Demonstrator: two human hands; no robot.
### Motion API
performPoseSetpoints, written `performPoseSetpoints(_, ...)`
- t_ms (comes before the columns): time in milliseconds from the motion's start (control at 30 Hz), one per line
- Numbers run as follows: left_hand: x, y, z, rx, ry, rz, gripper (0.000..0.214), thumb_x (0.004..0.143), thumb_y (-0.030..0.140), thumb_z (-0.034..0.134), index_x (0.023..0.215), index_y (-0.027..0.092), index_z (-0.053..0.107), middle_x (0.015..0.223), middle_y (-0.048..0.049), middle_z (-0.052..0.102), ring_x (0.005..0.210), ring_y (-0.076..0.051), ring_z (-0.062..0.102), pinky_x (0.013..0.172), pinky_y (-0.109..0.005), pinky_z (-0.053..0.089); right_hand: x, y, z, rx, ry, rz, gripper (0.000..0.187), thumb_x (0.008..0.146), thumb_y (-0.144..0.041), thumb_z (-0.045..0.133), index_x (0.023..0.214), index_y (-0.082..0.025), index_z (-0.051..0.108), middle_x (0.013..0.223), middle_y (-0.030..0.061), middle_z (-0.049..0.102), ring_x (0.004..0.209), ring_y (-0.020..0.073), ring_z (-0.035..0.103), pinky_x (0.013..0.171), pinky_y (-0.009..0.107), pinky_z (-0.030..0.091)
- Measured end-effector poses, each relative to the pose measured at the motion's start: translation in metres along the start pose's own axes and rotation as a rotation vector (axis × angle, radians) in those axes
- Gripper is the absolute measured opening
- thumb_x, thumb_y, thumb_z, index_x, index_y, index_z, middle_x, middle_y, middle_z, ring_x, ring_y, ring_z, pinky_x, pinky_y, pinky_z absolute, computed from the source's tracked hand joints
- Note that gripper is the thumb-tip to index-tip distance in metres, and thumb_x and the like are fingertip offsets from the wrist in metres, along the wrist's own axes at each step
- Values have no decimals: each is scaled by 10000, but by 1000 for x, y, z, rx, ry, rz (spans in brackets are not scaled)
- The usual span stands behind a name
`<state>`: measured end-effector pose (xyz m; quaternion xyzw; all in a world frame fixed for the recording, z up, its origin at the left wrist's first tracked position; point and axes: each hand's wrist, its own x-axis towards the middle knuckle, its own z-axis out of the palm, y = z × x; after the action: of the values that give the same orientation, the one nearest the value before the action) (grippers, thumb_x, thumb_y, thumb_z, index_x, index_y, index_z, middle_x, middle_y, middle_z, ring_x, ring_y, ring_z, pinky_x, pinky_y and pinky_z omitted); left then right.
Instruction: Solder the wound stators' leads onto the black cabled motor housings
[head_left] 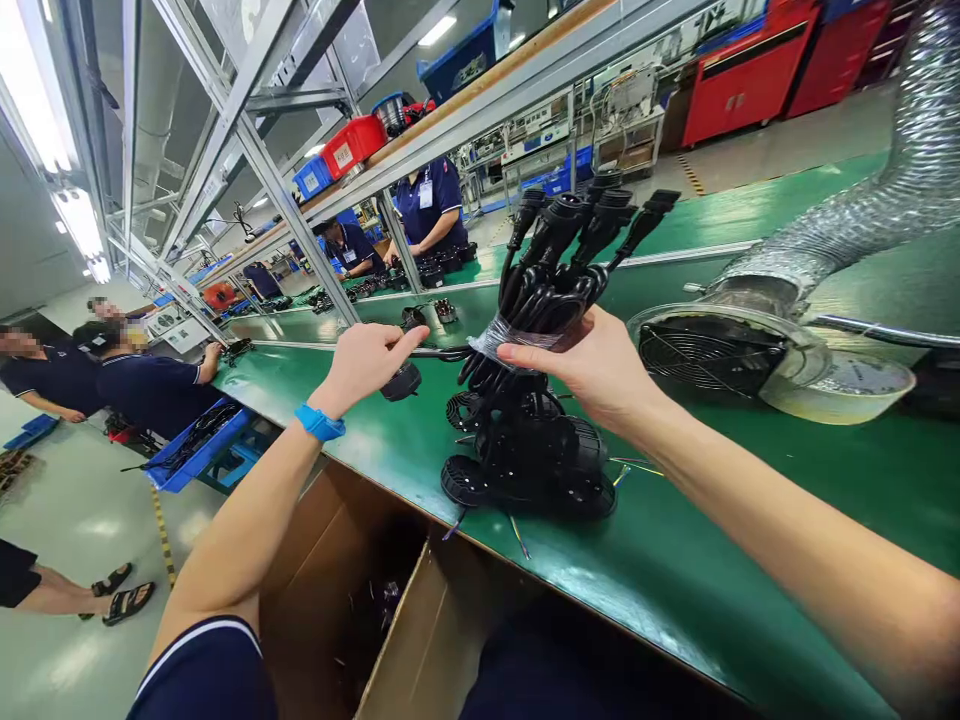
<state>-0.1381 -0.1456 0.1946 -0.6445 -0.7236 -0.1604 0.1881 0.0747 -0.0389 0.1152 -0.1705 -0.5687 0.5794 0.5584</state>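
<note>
My right hand [600,365] grips a bundle of black cables [551,295] bound with clear plastic wrap [499,335]. Several black connectors [566,215] fan out at the top of the bundle. Beneath it, black round-ended housings [540,460] rest on the green bench, with thin coloured wires poking out at their base. To the left of the bundle, my left hand [371,365] has its fingers curled in and its thumb pointing right. A black cable runs between that hand and the bundle; what the fingers hold is hidden. Just below them is a round black part [403,382].
An open cardboard box [397,630] stands below the front edge of the green bench [675,590]. At right are a fan with a clear cover [705,355] and a silver duct [847,230]. A metal frame [277,190] rises behind; co-workers [431,210] sit beyond and at left.
</note>
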Motion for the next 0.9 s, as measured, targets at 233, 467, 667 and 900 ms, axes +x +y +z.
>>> performPoseSetpoints(233,-9,3,31,-72,-207,-35,768,964,711,231,561,178,610,613,-46,634,590,-160,531,602,-285,283,-5,-5,-5,-97,13,-20,563,422,-305,958,888,-192,663,933,34,771,892,284,717,871,525,595)
performPoseSetpoints(467,-28,16,46,-223,-417,7,750,940,749,230,688,184,653,650,-35,628,632,-177,566,626,-280,342,-12,-7,-11,-171,14,-38,572,407,-312,967,876,-181,666,903,40,766,845,275,713,828,517,601)
performPoseSetpoints(667,-56,28,78,-317,-373,167,715,656,787,697,1031,179,651,1007,-71,643,912,-251,607,784,-342,465,-18,-9,-13,-244,5,-31,535,412,-307,966,814,-181,636,849,33,752,800,258,701,786,501,603)
performPoseSetpoints(900,-76,48,136,-770,-307,87,230,847,351,691,984,174,639,901,-12,670,828,-172,608,766,-287,480,-23,-10,-15,-363,-40,-74,516,471,-382,952,831,-184,640,871,43,754,805,259,699,750,488,610)
